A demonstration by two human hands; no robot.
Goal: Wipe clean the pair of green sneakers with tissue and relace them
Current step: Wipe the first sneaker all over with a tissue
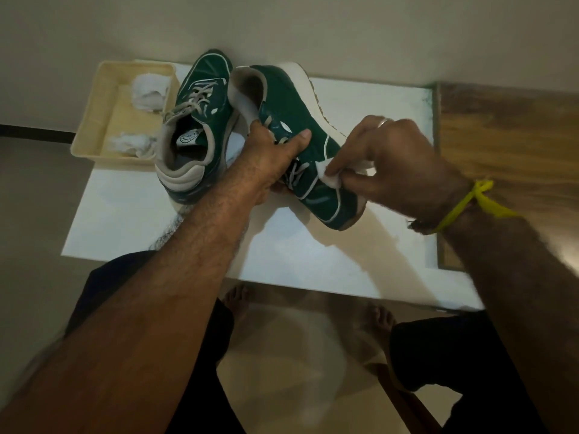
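Where beige floor meets pale wall: white table top, wood surface at 3 o'clock. Two green sneakers: standing sneaker at 11 o'clock, tilted sneaker gripped at centre by left hand. One cream tray at 10 o'clock, two crumpled wads inside. Right hand pinching one tissue against tilted sneaker's side.

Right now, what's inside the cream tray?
The cream tray holds two crumpled white tissue wads, one at the far end, one at the near end. The standing sneaker covers its right near corner.
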